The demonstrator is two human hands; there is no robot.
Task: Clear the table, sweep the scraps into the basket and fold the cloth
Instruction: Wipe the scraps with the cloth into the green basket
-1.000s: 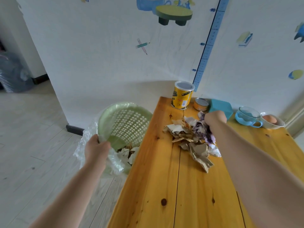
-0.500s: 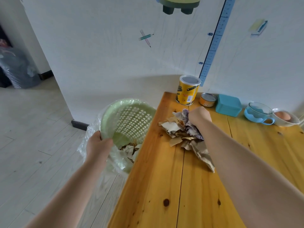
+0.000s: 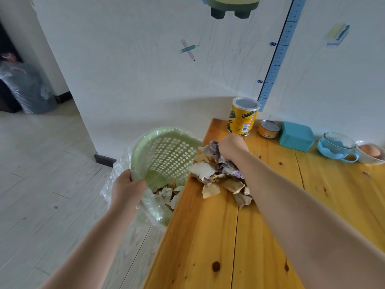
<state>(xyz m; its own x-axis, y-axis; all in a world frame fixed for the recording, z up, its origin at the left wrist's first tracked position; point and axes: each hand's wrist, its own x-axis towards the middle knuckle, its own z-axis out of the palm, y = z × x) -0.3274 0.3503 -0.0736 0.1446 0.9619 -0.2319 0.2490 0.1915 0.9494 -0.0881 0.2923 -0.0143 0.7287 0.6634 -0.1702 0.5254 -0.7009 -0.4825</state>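
Observation:
A pale green plastic basket (image 3: 166,151), lined with a clear bag, is tilted against the left edge of the wooden table (image 3: 239,236). My left hand (image 3: 127,186) grips its near rim. Several paper scraps lie inside at its bottom. A heap of brown and white paper scraps (image 3: 216,178) sits on the table right at the basket's mouth. My right hand (image 3: 231,144) grips a bunched purple-and-white cloth (image 3: 229,170) and presses it against the far side of the heap.
Along the wall at the table's back stand a yellow canister (image 3: 243,116), a small tin (image 3: 269,129), a teal box (image 3: 296,136), a blue glass cup (image 3: 337,147) and a white bowl holding an egg (image 3: 373,152). Bare floor lies to the left.
My right hand has dragged the cloth and the scrap heap leftward, up to the table edge at the basket's mouth. The left hand keeps its hold on the basket rim.

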